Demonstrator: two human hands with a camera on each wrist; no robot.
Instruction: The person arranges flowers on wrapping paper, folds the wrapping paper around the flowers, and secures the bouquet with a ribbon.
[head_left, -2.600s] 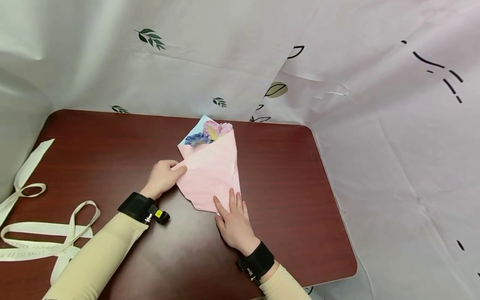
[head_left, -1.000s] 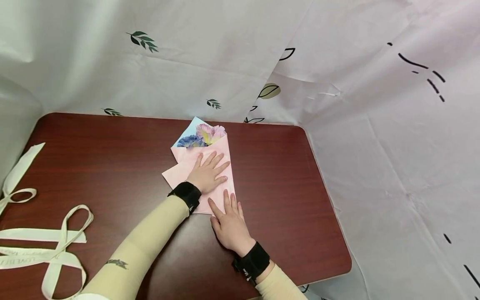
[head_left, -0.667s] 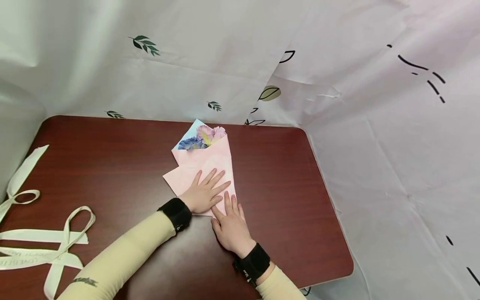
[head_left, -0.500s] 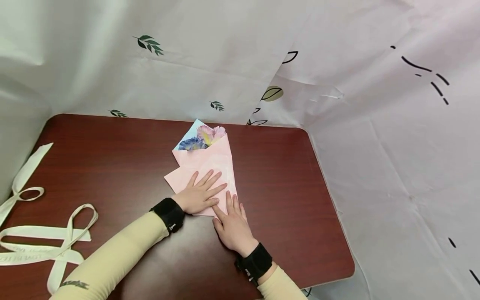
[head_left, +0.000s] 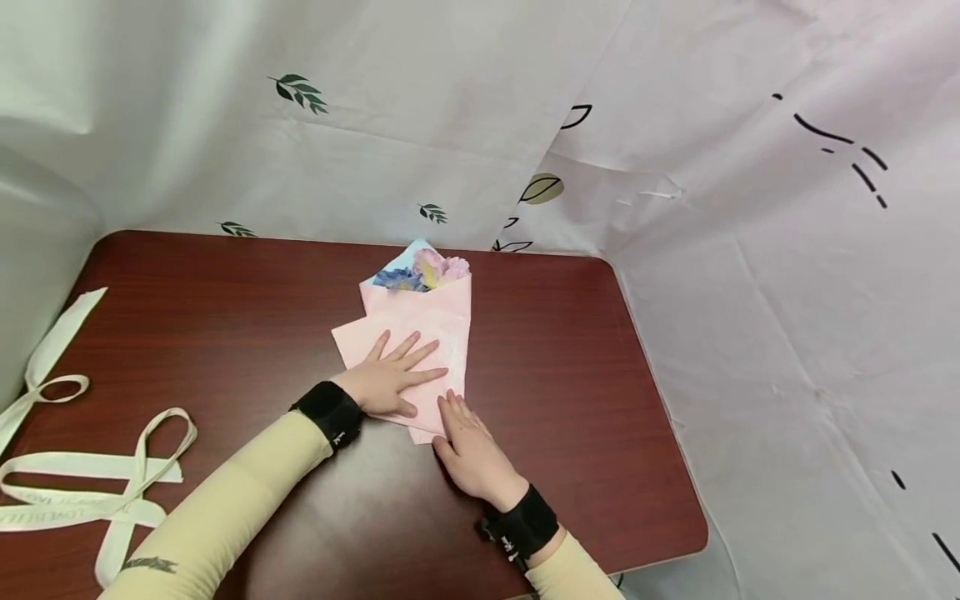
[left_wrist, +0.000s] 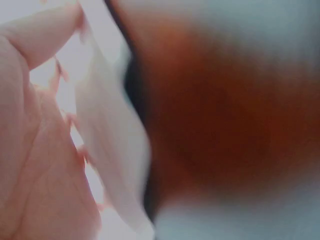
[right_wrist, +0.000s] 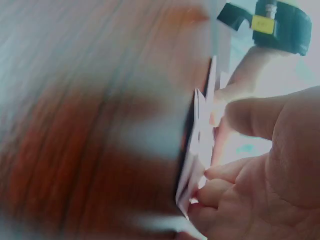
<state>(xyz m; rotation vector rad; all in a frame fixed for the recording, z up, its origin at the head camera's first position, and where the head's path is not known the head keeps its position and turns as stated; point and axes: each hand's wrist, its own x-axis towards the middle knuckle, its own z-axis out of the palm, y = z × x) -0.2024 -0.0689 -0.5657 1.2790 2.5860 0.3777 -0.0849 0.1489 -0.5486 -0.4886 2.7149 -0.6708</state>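
A small bouquet wrapped in pink paper lies on the table, slightly turned. Out of its top peek a blue flower and a pink flower, backed by a light blue corner of paper. My left hand rests flat on the wrapping with fingers spread; the left wrist view shows its palm over the paper's edge. At the lower right edge, my right hand touches the paper with its fingers close together. In the right wrist view, those fingers meet the folded paper layers. Flower stems are hidden.
White lettered ribbon lies looped on the left of the dark red wooden table. Another white ribbon reaches the table's left edge. Pale printed sheeting hangs behind and on the sides.
My left hand let go of the paper's left edge, pressed on the wrapping, then slid down and left. My right fingers drew together. The bouquet has turned a little clockwise, its flowers shifting right.
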